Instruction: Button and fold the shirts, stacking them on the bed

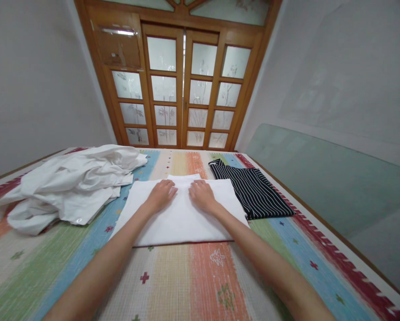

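A folded white garment point(186, 227) lies flat in front of me as a wide, neat shape, with a small flap showing above its far edge. My left hand point(162, 195) rests palm down on it, left of the middle near that far edge. Just to the right, my right hand point(202, 195) lies on the same cloth, a short gap between the two. The fingers of both hands are slightly bent and spread over the fabric, with no grip on it visible. Whether the garment is a shirt cannot be made out.
A crumpled white garment point(69, 187) with a metal eyelet lies at the left. A folded black garment with white stripes point(256, 189) sits at the right, close to the white one. Everything lies on a colourful striped cover point(173, 285). Beyond stand wooden glass-paned doors point(183, 84).
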`<state>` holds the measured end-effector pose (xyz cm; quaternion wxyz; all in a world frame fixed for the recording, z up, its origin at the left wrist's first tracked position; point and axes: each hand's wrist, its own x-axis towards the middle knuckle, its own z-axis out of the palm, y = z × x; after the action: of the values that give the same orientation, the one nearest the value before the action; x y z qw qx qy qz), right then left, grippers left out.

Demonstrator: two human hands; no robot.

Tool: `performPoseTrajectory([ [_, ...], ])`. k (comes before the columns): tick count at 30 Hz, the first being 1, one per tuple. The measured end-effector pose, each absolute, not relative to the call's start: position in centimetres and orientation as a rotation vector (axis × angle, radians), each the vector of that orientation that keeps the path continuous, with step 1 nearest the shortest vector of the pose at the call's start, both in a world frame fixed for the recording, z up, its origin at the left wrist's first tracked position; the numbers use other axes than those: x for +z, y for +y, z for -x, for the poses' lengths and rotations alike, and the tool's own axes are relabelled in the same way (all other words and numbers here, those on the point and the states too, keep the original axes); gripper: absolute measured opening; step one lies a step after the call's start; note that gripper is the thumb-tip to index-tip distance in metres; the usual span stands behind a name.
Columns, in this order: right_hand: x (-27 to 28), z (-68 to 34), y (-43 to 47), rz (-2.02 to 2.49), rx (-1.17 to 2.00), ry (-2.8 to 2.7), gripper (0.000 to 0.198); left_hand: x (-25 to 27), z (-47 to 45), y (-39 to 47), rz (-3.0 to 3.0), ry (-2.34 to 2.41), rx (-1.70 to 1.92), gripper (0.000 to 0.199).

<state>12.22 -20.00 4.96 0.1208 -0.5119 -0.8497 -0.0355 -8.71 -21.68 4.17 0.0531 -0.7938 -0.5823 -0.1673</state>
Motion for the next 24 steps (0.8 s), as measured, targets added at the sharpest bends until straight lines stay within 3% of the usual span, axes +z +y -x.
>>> performPoseTrajectory([
  [8, 2.1, -12.0, -21.7, 1.393, 0.175, -2.632, 0.062, 1.1, 8.4, -22.3, 2.547, -1.773, -0.367, 0.057],
  [19, 2.6, -18.1, -21.3, 1.732, -0.01, -2.514, 0.068, 2.0, 12.0, -24.8, 2.358, -2.029, -0.25, 0.06],
  [24, 2.1, -18.5, -21.9, 1.664, -0.091, -2.534, 0.063, 1.6, 11.7, -25.8, 2.311, -2.001, -0.246, 0.06],
])
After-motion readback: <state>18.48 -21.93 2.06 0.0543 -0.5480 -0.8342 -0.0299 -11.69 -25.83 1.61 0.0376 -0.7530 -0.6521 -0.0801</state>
